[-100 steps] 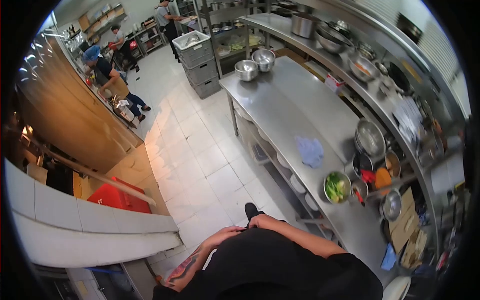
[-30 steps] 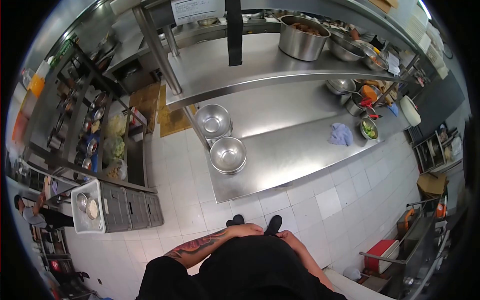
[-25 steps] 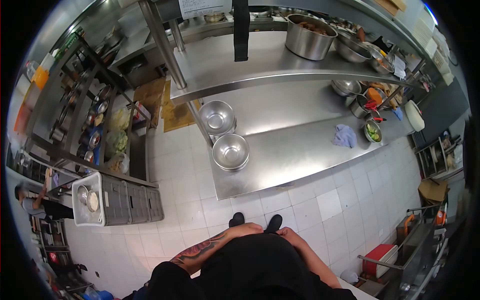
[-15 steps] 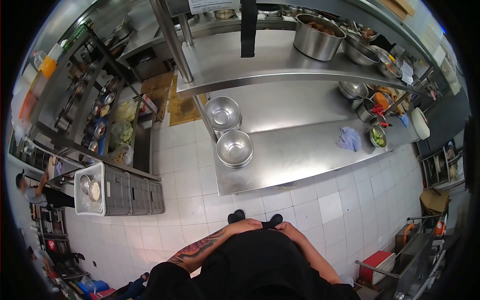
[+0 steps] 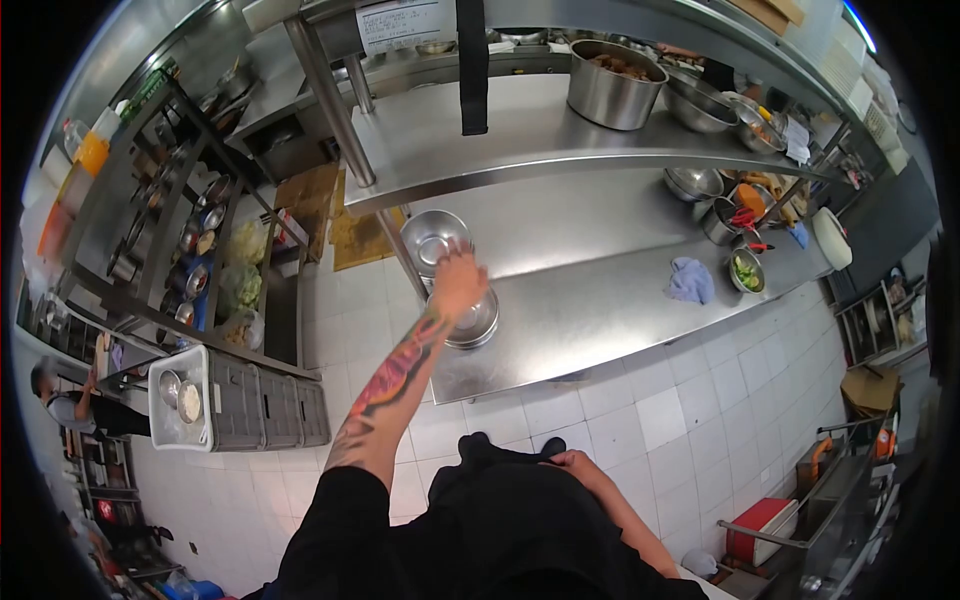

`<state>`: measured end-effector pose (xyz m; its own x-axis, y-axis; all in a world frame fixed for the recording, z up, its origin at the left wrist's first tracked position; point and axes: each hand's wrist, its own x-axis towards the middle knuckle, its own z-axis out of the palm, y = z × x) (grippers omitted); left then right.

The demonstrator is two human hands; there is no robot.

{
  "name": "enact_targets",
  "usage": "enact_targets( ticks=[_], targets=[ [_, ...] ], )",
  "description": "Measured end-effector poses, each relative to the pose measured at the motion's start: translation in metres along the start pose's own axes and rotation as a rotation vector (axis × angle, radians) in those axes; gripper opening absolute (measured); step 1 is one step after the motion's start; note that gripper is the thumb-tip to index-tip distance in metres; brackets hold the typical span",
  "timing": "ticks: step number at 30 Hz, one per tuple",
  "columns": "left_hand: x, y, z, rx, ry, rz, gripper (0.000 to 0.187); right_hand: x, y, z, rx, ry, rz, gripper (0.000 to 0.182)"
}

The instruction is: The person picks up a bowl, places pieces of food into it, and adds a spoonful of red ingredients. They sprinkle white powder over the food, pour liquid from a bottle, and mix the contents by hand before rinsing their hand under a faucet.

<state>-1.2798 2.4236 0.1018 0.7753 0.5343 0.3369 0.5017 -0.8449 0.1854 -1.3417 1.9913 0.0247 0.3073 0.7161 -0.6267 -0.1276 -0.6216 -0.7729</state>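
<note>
My left hand (image 5: 460, 280) reaches out over the steel table's left end, fingers stretched toward the near rim of a steel bowl (image 5: 432, 232). Under my wrist and palm, partly covered, sits a second stack of steel bowls (image 5: 478, 325). Close to my belly, my right hand (image 5: 577, 465) is closed at the edge of my black apron (image 5: 510, 495), its fingertips against the cloth.
On the steel table (image 5: 580, 310) lie a blue cloth (image 5: 690, 281) and a bowl of cut greens (image 5: 746, 271). A large pot (image 5: 617, 88) stands on the shelf above. Left are a grey crate (image 5: 205, 400), a rack (image 5: 170, 270) and a person (image 5: 80, 400).
My left hand has left my waist and stretched forward to the steel bowls. My right hand stays at the apron. The view has shifted slightly.
</note>
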Motion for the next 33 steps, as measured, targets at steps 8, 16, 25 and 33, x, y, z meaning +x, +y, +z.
enact_targets(
  ticks=[8,16,25,33],
  targets=[
    [0.029,-0.016,-0.02,0.029,-0.425,-0.036,0.027,-0.016,-0.004,0.001,0.012,0.137,0.026,0.031],
    [0.045,-0.01,-0.028,-0.547,0.289,-0.231,0.022,-0.007,-0.01,-0.006,0.0,0.071,-0.015,0.034],
    [0.018,0.003,0.014,-1.41,0.596,-0.798,0.015,0.009,-0.001,-0.01,-0.092,0.028,-0.014,0.036],
    [-0.057,0.064,0.001,-0.773,0.054,0.204,0.02,0.01,-0.001,-0.008,0.064,0.03,-0.036,0.036]
  ],
)
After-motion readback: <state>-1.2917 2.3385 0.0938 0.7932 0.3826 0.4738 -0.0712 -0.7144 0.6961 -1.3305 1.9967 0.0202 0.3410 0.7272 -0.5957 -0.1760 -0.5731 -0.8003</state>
